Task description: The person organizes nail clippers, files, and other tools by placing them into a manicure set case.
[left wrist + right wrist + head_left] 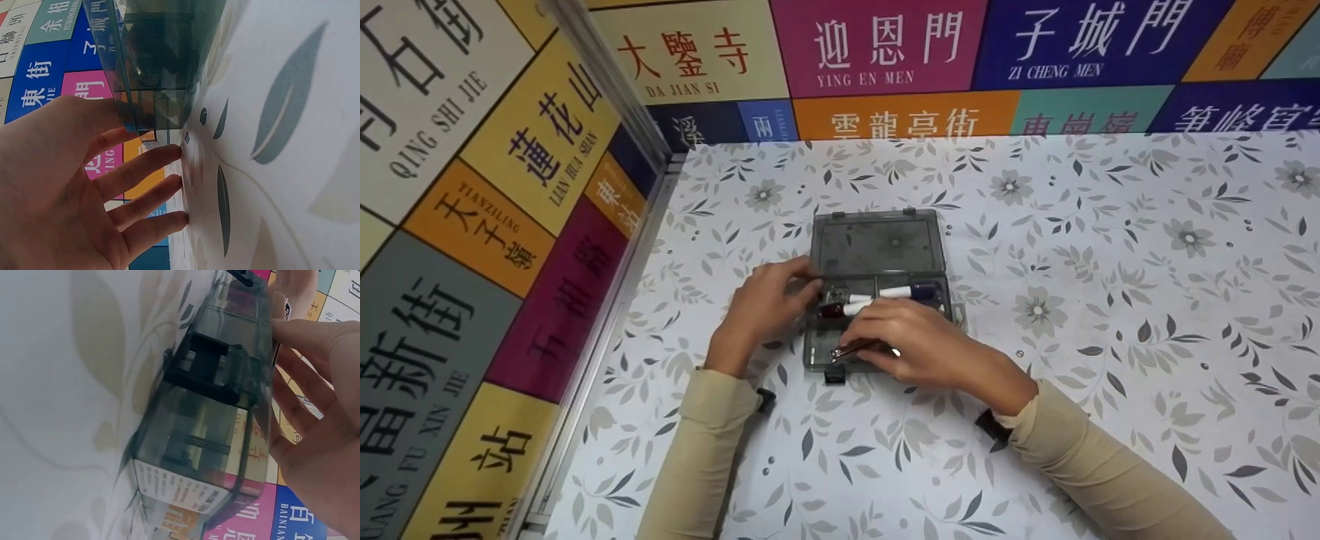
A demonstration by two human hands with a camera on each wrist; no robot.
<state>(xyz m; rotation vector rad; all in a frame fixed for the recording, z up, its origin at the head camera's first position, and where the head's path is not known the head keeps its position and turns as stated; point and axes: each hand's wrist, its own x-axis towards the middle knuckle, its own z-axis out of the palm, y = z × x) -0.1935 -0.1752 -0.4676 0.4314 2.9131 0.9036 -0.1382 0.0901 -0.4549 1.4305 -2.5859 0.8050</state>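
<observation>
A clear grey plastic box [877, 244] lies on the table with its lid folded back. Inside its divided tray are white markers, one with a dark blue cap [922, 291] and one with a dark red cap [832, 310]. My right hand [915, 341] pinches a small shiny metal nail clipper [847, 350] over the front compartment. My left hand [765, 304] is at the box's left side, thumb and forefinger touching it. In the left wrist view, the other fingers [152, 163] extend with their tips at the tabletop.
White cloth with grey leaves and flowers covers the table [1110, 262]. Panels of coloured signs [885, 45] stand along the back and left edges. A black latch [835, 373] hangs at the box's front. A printed label [180, 486] is on its side.
</observation>
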